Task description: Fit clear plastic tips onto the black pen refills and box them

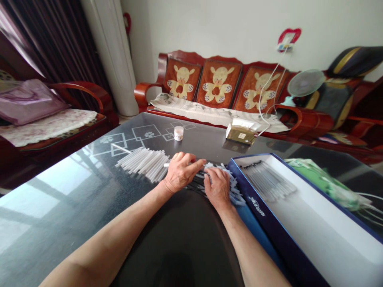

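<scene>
My left hand (182, 172) is closed over the table, palm down, with its index finger reaching toward my right hand. A thin white tube (166, 164) pokes out from under its left side. To the left lies a heap of white tubes (144, 162), side by side. My right hand (217, 185) is bent with fingers curled down at a pile of clear bluish plastic pieces (237, 196); what its fingertips pinch is hidden. Dark thin sticks (196, 184) lie on the table between and below my hands.
A blue box (257, 208) with a white inside stands at right, holding a row of clear dark-ended sticks (267, 181). Beyond it lies a green plastic package (321, 181). A small round container (178, 133) and a tissue box (241, 132) stand farther back on the dark table (89, 195).
</scene>
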A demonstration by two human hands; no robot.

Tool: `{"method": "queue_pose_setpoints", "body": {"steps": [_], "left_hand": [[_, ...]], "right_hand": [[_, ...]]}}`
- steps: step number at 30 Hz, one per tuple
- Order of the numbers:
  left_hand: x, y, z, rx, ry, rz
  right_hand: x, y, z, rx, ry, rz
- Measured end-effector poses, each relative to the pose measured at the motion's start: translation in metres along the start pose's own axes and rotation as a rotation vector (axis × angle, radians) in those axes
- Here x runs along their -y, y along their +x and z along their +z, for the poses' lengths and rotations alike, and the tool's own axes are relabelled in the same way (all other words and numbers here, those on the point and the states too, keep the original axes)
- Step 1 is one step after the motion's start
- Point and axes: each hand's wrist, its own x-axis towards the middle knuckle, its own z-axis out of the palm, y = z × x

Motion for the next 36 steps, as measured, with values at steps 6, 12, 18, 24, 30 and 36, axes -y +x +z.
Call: {"method": "queue_pose_setpoints", "body": {"steps": [6,12,18,24,30,36], "left_hand": [[0.002,0.017,-0.008,-0.317,-0.351,-0.366],[0.016,0.019,0.012,-0.462,-0.888,-0.893],[0.015,0.004,0.03,-0.313,-0.871,-0.947],[0.001,-0.003,0.013,-0.055,-0.164,-0.146],[-0.013,-0.007,0.021,0.152,-0.056,0.063],[-0.01,-0.012,0.029,0.058,-0.11,-0.028]], "right_hand": [[0.0,0.002,-0.001,-0.101,0.113,0.049],[0.002,0.001,-0.002,-0.144,0.221,0.076],[-0.001,0.0,0.002,-0.141,0.261,0.051],[-0.002,0.001,0.002,-0.185,0.287,0.061],[0.003,0.001,0.0,-0.154,0.386,0.068],[0.005,0.003,-0.001,-0.139,0.552,0.366]]}}
